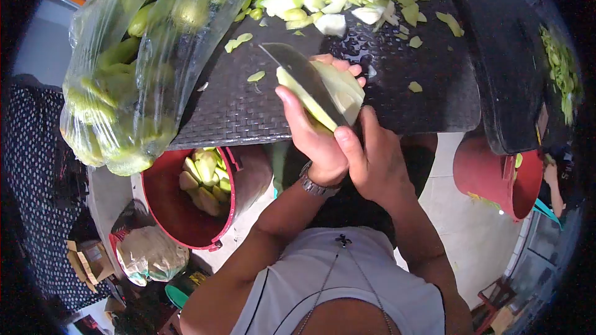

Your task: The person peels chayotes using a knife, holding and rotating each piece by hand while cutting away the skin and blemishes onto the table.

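Observation:
My left hand (316, 139), with a watch at its wrist, cradles a pale green peeled fruit (338, 87) above the near edge of the dark woven table (248, 111). Its fingertips show behind the fruit. In my right hand (375, 155) is a knife (301, 71), the handle hidden in the grip. The broad blade lies across the fruit, between a narrow part at the left and a wider part at the right. Whether these parts are fully separated I cannot tell. Peelings and white pieces (332, 23) are heaped at the table's far side.
A clear plastic bag (124, 87) of green fruit hangs over the table's left edge. Below it stands a red bucket (186, 226) holding pale fruit pieces. Another red bucket (487, 170) is at the right, near another person's arm (554, 186). A sack (152, 254) lies lower left.

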Demonstrator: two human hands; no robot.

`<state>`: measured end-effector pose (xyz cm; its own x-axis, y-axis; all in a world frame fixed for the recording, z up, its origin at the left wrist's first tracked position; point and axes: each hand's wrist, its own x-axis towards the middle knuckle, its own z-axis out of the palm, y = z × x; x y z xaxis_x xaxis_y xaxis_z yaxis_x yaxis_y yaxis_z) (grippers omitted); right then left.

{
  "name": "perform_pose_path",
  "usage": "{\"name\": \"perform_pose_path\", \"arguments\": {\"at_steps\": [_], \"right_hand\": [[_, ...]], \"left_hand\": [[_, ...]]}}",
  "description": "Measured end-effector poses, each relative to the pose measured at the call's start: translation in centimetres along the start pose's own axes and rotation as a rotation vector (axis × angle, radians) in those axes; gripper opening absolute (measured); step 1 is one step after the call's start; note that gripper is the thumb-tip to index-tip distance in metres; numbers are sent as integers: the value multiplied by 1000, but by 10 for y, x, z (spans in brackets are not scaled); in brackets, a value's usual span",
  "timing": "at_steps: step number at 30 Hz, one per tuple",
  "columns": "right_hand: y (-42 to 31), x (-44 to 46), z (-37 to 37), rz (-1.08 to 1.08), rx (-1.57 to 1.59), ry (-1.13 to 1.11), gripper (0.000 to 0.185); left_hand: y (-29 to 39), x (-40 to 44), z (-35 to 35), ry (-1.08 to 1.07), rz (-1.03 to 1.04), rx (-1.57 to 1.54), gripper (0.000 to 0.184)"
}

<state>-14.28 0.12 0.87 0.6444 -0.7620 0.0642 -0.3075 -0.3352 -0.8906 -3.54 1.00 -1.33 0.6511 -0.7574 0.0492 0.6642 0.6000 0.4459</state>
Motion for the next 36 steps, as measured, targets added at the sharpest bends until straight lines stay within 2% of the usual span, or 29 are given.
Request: {"name": "perform_pose_path", "arguments": {"at_steps": [2,5,7,9,12,16,20,21,23,24,26,29,32,33,36], "right_hand": [[-2,0,-1,23,-16,-14,37],[0,4,1,-25,12,58,56],[8,9,7,-202,-57,194,60],[7,10,6,-275,-133,214,60],[-4,8,-2,-231,-191,111,53],[-2,18,-7,-256,-64,75,44],[-8,29,-16,-140,107,-23,42],[-11,31,-24,6,216,-119,42],[-13,36,-40,301,430,-314,47],[-12,37,-41,319,536,-305,46],[-11,41,-45,352,744,-287,45],[-5,49,-41,302,607,-222,42],[-11,43,-37,303,451,-179,33],[-11,37,-36,310,394,-186,33],[-20,20,-34,376,373,-219,30]], "left_hand": [[0,-3,0,6,37,49,81],[-2,-7,5,-1,107,213,71],[-3,-5,3,-18,133,279,60],[2,-3,3,32,181,363,51],[5,0,7,29,218,406,43],[10,6,7,59,196,467,37],[12,14,-4,91,194,583,39],[17,14,0,88,185,594,41],[21,19,0,155,68,420,44],[23,22,-1,188,12,331,45],[30,29,-15,78,-214,112,47],[31,34,-6,116,-184,73,52],[39,38,-14,3,-249,-27,53],[43,39,-8,86,-205,7,53],[45,42,-12,125,-165,23,50]]}}
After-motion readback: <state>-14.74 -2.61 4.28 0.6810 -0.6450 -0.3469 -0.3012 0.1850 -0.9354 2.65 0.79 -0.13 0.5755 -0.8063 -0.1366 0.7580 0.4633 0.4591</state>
